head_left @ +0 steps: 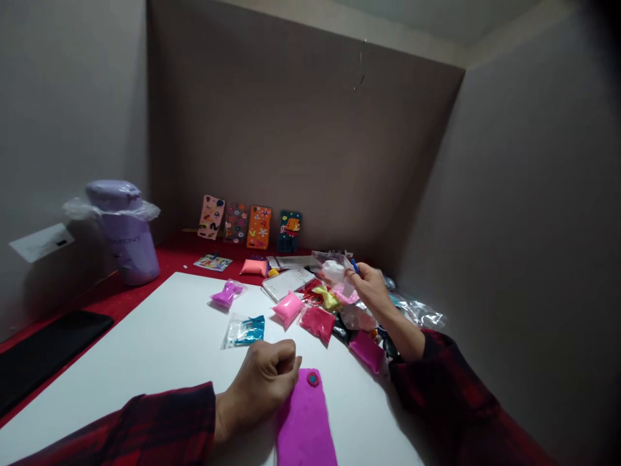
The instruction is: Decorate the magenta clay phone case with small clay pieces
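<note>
My left hand point(264, 382) is curled into a fist at the upper left edge of a flat magenta-purple clay-covered piece point(306, 427), which looks like a phone case. Whatever may be inside the fist is hidden. A small round red and teal clay dot point(313, 378) sits near the piece's top right corner. Over the pile at the back right, my right hand point(371, 288) pinches a clear bag with white clay point(334, 268). Something small and blue point(355, 266) shows at its fingertips.
Bags of clay lie around: pink point(288, 309), red point(317, 323), teal point(250, 330), purple point(229, 294) and magenta point(367, 351). Several decorated phone cases point(259, 226) lean against the back wall. A lilac tumbler point(127, 239) stands left, behind a black phone-like slab point(53, 353).
</note>
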The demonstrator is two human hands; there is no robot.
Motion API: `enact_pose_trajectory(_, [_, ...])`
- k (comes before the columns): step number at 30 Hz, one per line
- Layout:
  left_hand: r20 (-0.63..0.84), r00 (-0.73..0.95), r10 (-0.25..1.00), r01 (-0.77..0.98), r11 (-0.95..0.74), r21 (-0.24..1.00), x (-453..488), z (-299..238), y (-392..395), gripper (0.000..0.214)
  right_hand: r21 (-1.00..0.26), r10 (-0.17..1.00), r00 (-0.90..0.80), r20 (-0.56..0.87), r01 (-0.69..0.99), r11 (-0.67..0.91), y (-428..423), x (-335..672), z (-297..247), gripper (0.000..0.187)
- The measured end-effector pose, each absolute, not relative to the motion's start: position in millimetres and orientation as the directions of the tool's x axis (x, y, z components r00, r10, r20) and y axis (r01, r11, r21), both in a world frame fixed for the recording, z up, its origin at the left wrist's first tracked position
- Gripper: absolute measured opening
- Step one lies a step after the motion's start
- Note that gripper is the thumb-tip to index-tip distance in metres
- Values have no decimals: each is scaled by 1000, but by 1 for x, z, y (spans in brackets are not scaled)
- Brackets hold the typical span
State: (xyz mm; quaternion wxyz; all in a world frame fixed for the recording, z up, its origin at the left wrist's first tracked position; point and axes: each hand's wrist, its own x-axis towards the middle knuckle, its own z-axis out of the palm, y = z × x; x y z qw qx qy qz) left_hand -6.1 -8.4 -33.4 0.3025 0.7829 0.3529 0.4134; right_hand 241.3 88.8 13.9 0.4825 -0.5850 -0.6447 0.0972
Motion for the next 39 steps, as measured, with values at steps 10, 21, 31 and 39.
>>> enact_pose_trajectory(10, [448, 393, 803, 304, -573, 761, -6, -31, -8, 37, -831, 866, 223, 448, 460, 311, 37, 237, 20, 32])
enact_pose_trajectory(21, [508, 349, 788, 302, -607, 735, -9, -25, -11, 38, -547, 666, 330, 669, 825, 140, 33, 262, -5, 21])
enact_pose_trajectory(31, [479, 338, 810, 283, -573, 769, -10, -17, -15, 40, -215, 614, -30, 789, 922, 321, 4, 241, -18, 17])
enact_pose_trajectory(39, [449, 345, 824, 258, -543, 799, -12, -9, -19, 30, -159, 603, -200, 772, 858, 488, -12, 227, -20, 15])
